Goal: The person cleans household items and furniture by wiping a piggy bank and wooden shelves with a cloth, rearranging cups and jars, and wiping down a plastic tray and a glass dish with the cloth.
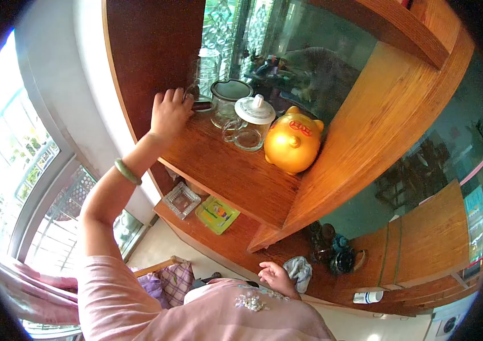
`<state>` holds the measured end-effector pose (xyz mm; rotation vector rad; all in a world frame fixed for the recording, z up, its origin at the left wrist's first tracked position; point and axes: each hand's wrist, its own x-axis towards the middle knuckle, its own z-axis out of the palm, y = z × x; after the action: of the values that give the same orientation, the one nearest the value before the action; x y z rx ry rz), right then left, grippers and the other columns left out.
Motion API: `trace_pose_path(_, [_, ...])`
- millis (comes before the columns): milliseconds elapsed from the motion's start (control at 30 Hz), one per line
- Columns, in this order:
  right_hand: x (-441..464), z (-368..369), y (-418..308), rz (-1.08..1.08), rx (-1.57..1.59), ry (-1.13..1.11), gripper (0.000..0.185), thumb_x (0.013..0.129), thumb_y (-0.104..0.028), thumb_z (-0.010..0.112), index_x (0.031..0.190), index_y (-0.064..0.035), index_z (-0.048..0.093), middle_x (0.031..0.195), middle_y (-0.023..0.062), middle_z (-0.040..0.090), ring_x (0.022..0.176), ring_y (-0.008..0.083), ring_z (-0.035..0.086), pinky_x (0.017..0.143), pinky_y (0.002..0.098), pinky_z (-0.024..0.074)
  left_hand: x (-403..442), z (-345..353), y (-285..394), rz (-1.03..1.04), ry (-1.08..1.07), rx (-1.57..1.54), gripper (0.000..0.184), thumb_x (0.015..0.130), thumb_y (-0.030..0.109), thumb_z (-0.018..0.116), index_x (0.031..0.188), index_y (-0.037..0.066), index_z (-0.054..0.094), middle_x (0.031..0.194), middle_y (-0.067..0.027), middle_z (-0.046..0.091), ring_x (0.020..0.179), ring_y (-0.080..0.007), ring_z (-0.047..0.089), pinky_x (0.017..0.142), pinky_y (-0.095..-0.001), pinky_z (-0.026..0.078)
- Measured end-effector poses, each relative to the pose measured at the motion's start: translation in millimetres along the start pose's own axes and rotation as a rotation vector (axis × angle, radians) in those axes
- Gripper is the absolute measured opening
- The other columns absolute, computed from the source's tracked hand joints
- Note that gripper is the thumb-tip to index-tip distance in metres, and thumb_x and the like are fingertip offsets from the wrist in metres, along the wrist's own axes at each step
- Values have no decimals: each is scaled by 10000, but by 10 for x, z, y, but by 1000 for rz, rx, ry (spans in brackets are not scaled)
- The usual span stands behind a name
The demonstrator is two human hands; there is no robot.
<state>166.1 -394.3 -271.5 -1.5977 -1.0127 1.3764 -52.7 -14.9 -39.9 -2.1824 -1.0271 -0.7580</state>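
Note:
My left hand reaches up onto the wooden shelf, its fingers curled at the dark handle of a glass jug with a dark rim. Beside the jug is a glass mug under a white knobbed lid. To their right sits a golden pig-shaped piggy bank. Low in front of my body, my right hand has its fingers loosely apart, with nothing visible in them. A crumpled grey cloth lies just beside it; whether they touch I cannot tell.
An upright wooden panel bounds the shelf on the right, and glass backs it. On the lower shelf are a clear glass dish and a green picture tray. Dark pots and a white cup stand at lower right.

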Motion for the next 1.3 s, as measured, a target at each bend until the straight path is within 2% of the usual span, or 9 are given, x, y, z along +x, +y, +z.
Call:
trace_pose_path(67, [16, 20, 24, 6, 0, 1, 265, 843, -70, 475, 1088, 26, 438, 835, 86, 571, 701, 120, 557, 660, 239, 462, 3, -191, 222, 19, 108, -92, 350, 767, 358, 546, 985, 85, 519, 790, -89, 512, 800, -253, 515, 681, -379, 395])
trace_pose_path(133, [0, 48, 23, -12, -23, -5, 268, 844, -71, 476, 1090, 28, 436, 834, 85, 570, 710, 119, 556, 665, 239, 463, -25, -253, 518, -46, 70, -657, 517, 718, 486, 574, 981, 46, 507, 768, -129, 553, 645, -303, 562, 541, -405, 442])
trace_pose_path(200, [-1, 80, -14, 7, -19, -5, 266, 844, -75, 477, 1089, 23, 439, 826, 79, 571, 710, 117, 555, 662, 237, 462, 39, -269, 737, -128, -144, -632, 557, 681, 559, 570, 858, 37, 485, 717, -147, 579, 660, -320, 583, 534, -398, 459])
trace_pose_path(267, [20, 93, -77, 25, -20, -8, 264, 845, -83, 480, 1089, 11, 445, 810, 68, 572, 710, 114, 553, 656, 231, 460, 126, -142, 836, -130, -44, -607, 555, 686, 577, 550, 804, 41, 466, 670, -143, 581, 622, -319, 587, 507, -392, 464])
trace_pose_path(467, [108, 80, 55, -17, -30, 2, 270, 844, -103, 487, 1088, 6, 450, 804, 62, 575, 685, 108, 552, 628, 232, 450, 218, 65, 910, -130, -60, -473, 566, 692, 595, 524, 797, 42, 469, 647, -142, 583, 567, -294, 591, 481, -380, 467])
trace_pose_path(867, [154, 112, 69, -30, -16, -29, 273, 836, -80, 492, 1085, 22, 450, 804, 71, 567, 684, 115, 549, 637, 238, 459, 345, 251, 975, -116, 60, -492, 564, 716, 564, 508, 887, 29, 457, 723, -141, 580, 600, -299, 588, 502, -371, 473])
trace_pose_path(967, [129, 121, 17, 13, -18, -14, 280, 836, -89, 498, 1090, 20, 449, 801, 71, 567, 684, 112, 549, 633, 234, 458, 422, 236, 1037, -160, -125, -486, 567, 718, 554, 518, 922, 31, 443, 757, -157, 579, 641, -298, 596, 521, -370, 478])
trace_pose_path(1067, [64, 106, 3, 26, -9, 30, 284, 833, -94, 506, 1089, 17, 453, 798, 70, 566, 682, 113, 551, 626, 233, 457, 416, 264, 1041, -152, -130, -473, 570, 724, 544, 522, 939, 25, 427, 776, -168, 574, 652, -301, 597, 527, -372, 481])
trace_pose_path(1300, [-51, 65, 230, 22, 47, 91, 317, 791, -120, 568, 1066, 5, 472, 760, 45, 552, 630, 104, 535, 561, 240, 439, 297, -25, 1110, -45, -139, -432, 650, 771, 386, 540, 1210, -12, 274, 831, -163, 543, 672, -304, 588, 513, -371, 490])
